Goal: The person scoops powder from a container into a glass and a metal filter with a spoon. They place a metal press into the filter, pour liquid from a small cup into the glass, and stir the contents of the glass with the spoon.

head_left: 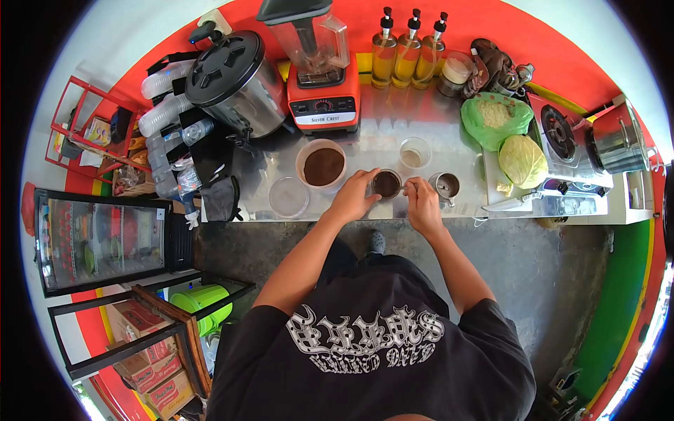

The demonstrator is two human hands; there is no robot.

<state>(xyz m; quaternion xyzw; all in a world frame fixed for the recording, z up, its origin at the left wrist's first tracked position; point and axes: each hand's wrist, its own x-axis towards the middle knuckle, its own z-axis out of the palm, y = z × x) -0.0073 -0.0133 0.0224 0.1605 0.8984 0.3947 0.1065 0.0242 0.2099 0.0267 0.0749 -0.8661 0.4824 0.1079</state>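
My left hand (356,196) grips the side of a small cup (387,184) of dark brown content, thumb and fingers around its left edge. On the other side of the cup, my right hand (423,200) pinches a thin handle, like a spoon's, whose end reaches the cup; its tip is hidden. A wide tub of dark brown powder (324,165) stands left of the cup, with a clear round lid (288,197) beside it. Behind my right hand is a clear plastic cup (415,153) with pale content. Close to its right stands a metal cup (446,186).
Along the back are a red blender (324,105), a large steel pot with black lid (235,84) and three pump bottles (408,59). To the right lie a cabbage (522,163), a green bag (495,116), a knife (511,203) and a stove (559,133). The steel counter's front edge (267,219) is near me.
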